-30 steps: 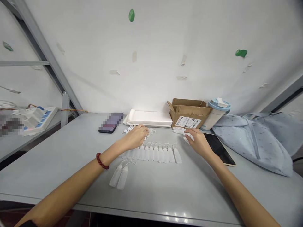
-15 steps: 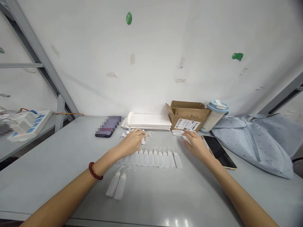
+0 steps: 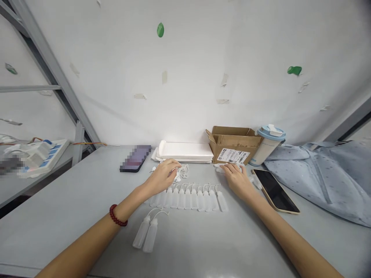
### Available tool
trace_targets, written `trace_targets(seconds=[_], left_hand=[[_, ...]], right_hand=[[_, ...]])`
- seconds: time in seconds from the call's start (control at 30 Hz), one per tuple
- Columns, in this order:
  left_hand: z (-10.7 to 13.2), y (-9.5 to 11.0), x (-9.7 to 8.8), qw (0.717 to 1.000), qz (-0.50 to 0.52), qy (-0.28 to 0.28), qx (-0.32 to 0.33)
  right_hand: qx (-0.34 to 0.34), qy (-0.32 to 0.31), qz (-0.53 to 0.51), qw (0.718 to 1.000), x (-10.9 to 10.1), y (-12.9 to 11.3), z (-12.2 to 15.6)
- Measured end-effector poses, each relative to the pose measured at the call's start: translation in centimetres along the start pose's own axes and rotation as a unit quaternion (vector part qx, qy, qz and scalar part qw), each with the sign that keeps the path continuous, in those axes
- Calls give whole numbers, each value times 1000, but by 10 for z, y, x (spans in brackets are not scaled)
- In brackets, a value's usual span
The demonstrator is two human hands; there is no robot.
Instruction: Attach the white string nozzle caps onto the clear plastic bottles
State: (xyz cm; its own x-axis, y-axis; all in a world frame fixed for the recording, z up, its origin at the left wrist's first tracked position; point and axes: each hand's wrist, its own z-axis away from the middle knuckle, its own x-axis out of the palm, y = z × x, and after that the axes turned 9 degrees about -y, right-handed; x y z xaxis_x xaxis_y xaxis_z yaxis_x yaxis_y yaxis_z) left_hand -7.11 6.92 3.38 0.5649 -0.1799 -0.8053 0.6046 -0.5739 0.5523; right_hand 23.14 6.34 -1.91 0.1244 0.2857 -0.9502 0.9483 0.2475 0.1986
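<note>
My left hand hovers over a pile of small white caps and curved tubes, fingers curled together; what they pinch, if anything, is hidden. At the box's foot, my right hand has its fingers bent down onto translucent plastic bottles, closed around one, with the thumb out of sight. Between the hands lies a row of translucent bottles with thin bent tubes on their tops. Two more bottles with tubes rest nearer to me on the left.
Behind the hands are a stack of white trays, an open cardboard box and a blue-lidded cup. A phone lies left. To the right are a tablet-like device, a small clear piece and pale blue cloth.
My right hand has reached forward and left onto the bottles by the box, its fingers bending down. My left hand stays at the small white parts. The whole view has shifted slightly.
</note>
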Motion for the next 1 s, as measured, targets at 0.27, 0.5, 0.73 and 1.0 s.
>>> trace_targets(seconds=[0.27,0.5,0.73,1.0], left_hand=[[-3,-2,-3,980,193,15,-40],[-4,-1,-5,954,293,12,-69],[0,16,-8,912,390,79,-101],[17,51,5,872,485,-18,-65]], right_hand=[[-28,14,-20,999,4,-1,0],[-49,84,-63,993,0,-6,-2],[-98,194,-185,958,-22,-29,7],[-172,196,-250,932,-61,-72,34]])
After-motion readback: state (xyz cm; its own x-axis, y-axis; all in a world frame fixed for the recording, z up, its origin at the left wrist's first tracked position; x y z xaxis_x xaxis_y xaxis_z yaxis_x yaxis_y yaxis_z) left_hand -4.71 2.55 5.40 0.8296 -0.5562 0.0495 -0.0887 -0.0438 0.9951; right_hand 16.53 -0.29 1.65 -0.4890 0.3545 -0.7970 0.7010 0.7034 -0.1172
